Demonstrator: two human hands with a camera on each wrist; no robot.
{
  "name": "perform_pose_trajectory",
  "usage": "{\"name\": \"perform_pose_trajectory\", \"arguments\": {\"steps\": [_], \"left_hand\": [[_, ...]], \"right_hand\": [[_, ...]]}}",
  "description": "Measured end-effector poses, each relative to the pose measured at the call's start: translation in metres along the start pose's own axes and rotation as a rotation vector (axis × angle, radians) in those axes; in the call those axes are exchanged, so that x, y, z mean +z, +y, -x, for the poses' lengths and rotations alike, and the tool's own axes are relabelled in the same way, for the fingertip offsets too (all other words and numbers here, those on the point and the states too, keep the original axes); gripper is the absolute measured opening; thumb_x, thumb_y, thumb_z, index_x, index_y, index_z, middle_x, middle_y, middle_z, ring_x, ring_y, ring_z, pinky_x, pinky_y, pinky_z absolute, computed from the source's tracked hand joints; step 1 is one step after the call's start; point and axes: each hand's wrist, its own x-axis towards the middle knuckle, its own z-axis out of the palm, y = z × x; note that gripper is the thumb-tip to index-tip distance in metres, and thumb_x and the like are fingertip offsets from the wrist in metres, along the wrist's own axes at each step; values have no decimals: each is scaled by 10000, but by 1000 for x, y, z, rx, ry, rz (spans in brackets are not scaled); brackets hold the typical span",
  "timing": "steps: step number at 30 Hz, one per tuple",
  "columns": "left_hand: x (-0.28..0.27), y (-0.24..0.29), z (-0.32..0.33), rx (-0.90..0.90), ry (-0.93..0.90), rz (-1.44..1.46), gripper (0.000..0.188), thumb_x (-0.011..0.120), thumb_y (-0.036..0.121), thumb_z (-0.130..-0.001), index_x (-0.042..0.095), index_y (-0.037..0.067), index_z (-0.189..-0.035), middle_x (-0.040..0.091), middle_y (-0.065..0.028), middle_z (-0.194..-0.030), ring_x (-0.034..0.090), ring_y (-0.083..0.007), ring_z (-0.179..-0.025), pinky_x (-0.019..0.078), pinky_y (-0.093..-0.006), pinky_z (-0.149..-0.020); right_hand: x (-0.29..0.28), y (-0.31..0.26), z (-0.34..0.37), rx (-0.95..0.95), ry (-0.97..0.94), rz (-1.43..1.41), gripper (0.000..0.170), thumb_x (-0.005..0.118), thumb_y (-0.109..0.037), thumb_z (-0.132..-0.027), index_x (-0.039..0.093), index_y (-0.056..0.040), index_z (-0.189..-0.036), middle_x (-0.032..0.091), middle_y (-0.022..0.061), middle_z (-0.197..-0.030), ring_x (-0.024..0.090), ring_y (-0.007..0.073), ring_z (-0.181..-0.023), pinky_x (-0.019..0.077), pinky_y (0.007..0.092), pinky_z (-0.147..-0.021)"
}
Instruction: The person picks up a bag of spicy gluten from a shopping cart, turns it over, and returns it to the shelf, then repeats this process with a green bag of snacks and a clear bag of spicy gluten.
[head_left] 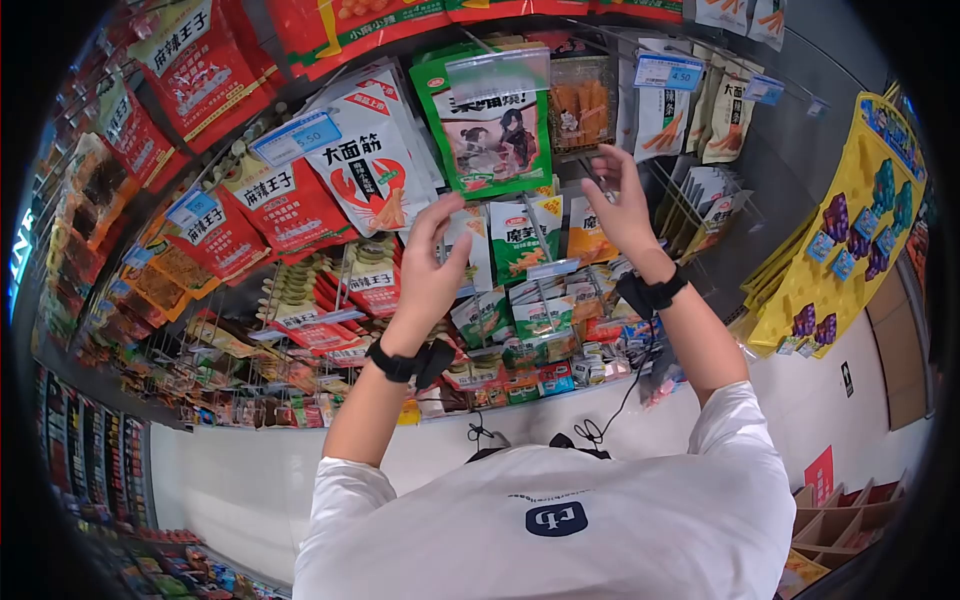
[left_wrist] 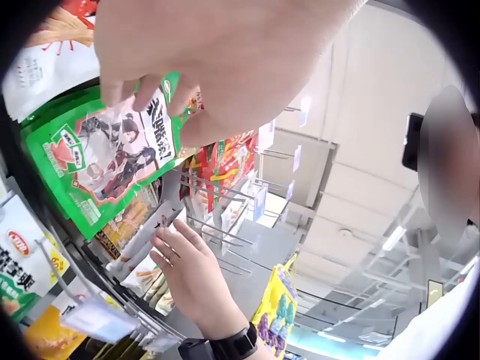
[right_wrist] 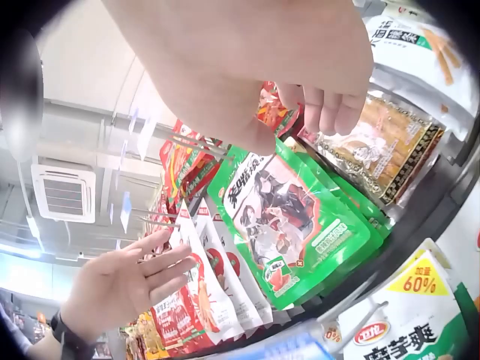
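A green packet [head_left: 490,125] with two drawn figures hangs on the rack. Below its lower left corner is the left hand [head_left: 432,265], fingers loosely bent, gripping nothing that shows. The right hand [head_left: 622,205] is raised to the packet's right, just under a clear packet of brown sticks [head_left: 582,105], fingers apart. In the left wrist view the left hand [left_wrist: 217,60] covers part of the green packet [left_wrist: 112,150]; whether it touches cannot be told. From the right wrist view, the right hand [right_wrist: 262,60] is over the packets' top edges, and the left hand [right_wrist: 127,285] has its palm showing.
White packets [head_left: 365,150] and red packets [head_left: 275,205] hang at the left. Lower hooks hold more green and white packets [head_left: 525,240]. Metal hooks and price tags [head_left: 668,72] stick out from the rack. A yellow display [head_left: 850,230] hangs at the right.
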Motion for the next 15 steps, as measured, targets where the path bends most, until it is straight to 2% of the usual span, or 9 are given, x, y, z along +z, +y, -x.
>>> {"name": "perform_pose_trajectory", "arguments": {"steps": [1,3,6,8,9,11,12,14,15], "left_hand": [[-3,1,15,21,30,106,295,545,-5,-892,514,-42,-1184,519,-166,-1255,516,-217,-1175,412,-323,-980],[-14,1,54,-64,68,134,223,523,-38,-903,542,-39,-1125,563,-127,-1160,557,-169,-1073,429,-292,-937],[-30,-3,112,-198,181,106,166,523,-13,-919,553,-32,-1081,593,-91,-1009,582,-134,-933,455,-274,-858],[-36,-12,154,-343,296,31,130,518,26,-936,559,-14,-1053,610,-63,-918,595,-122,-848,478,-262,-776],[-40,-23,173,-369,283,24,130,518,26,-936,559,-14,-1053,610,-63,-918,595,-122,-848,478,-262,-776],[-48,-57,214,-584,224,9,110,512,49,-941,571,18,-1029,609,-32,-813,594,-98,-766,482,-248,-706],[-53,-93,249,-673,66,-118,114,528,62,-926,584,34,-1020,625,-50,-792,614,-127,-736,490,-264,-689],[-64,-162,325,-831,-302,-344,132,566,107,-887,611,57,-1001,657,-96,-780,649,-203,-718,504,-304,-673],[-75,-192,358,-895,-506,-467,152,588,139,-864,624,63,-990,672,-123,-789,663,-249,-730,509,-328,-675]], "right_hand": [[-13,-2,14,28,3,-41,492,656,-103,-837,439,-3,-1267,579,122,-1053,564,196,-952,447,318,-865],[-36,-10,43,114,51,-104,329,620,-54,-859,532,-6,-1172,603,87,-1013,566,151,-930,449,280,-848],[-74,0,98,210,121,-33,205,584,-14,-880,573,-3,-1084,601,46,-962,572,107,-831,459,241,-775],[-96,16,145,257,201,86,146,570,-5,-889,589,13,-1033,582,43,-920,569,103,-816,452,232,-755],[-104,21,169,303,242,53,143,561,3,-888,589,16,-1028,579,54,-935,567,108,-803,457,242,-739],[-121,28,211,436,231,313,144,571,7,-864,598,8,-1006,566,72,-914,569,150,-779,467,272,-717],[-128,36,240,445,233,328,144,571,7,-864,598,8,-1006,566,72,-914,569,150,-779,467,272,-717],[-139,53,316,608,164,636,161,573,21,-822,608,0,-977,549,94,-878,563,209,-761,472,308,-701],[-145,62,353,657,138,691,181,574,25,-797,613,-5,-972,543,103,-868,558,230,-761,471,322,-697]]}}
